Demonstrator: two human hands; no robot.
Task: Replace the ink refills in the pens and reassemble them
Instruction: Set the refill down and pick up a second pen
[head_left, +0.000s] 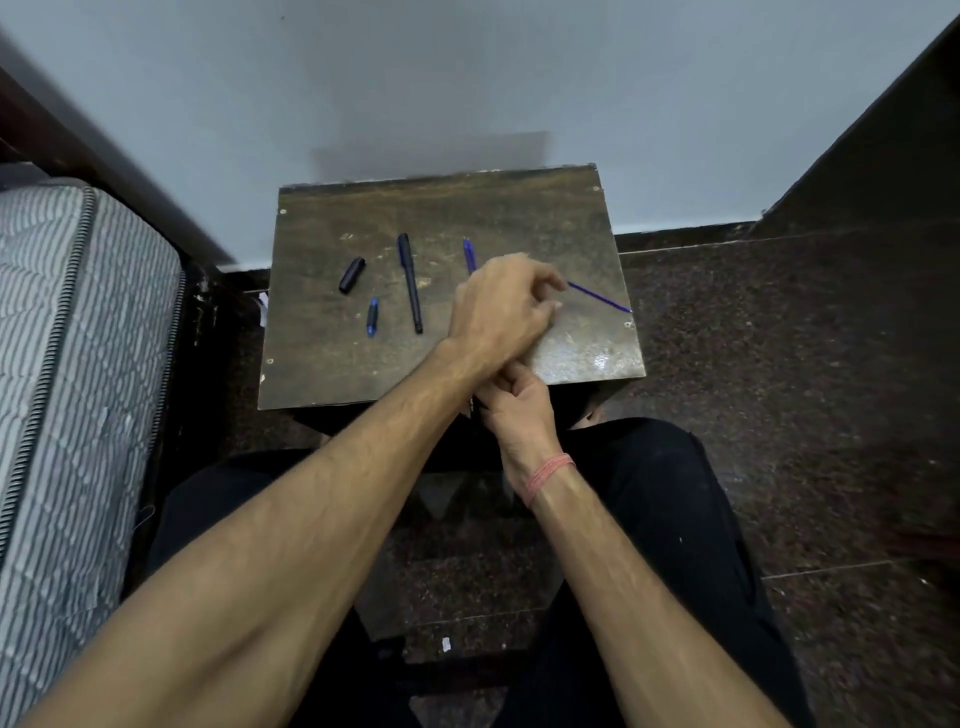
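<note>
On a small worn wooden table (322, 364) lie a black cap (352, 275), a short blue pen piece (372, 317) and a long black pen (410, 283). A blue pen (469, 254) is partly hidden behind my left hand (498, 306). That hand reaches across to the table's right side and pinches the near end of a thin blue refill (600, 299), which points toward the right edge. My right hand (517, 402) sits under my left wrist at the table's front edge, fingers curled round a dark pen part (474, 406) that is mostly hidden.
A striped mattress (67, 364) stands close on the left. A pale wall (467, 78) rises behind the table and a dark panel (883, 156) on the right. The floor is dark speckled stone (779, 389). My legs in black trousers are under the table's front.
</note>
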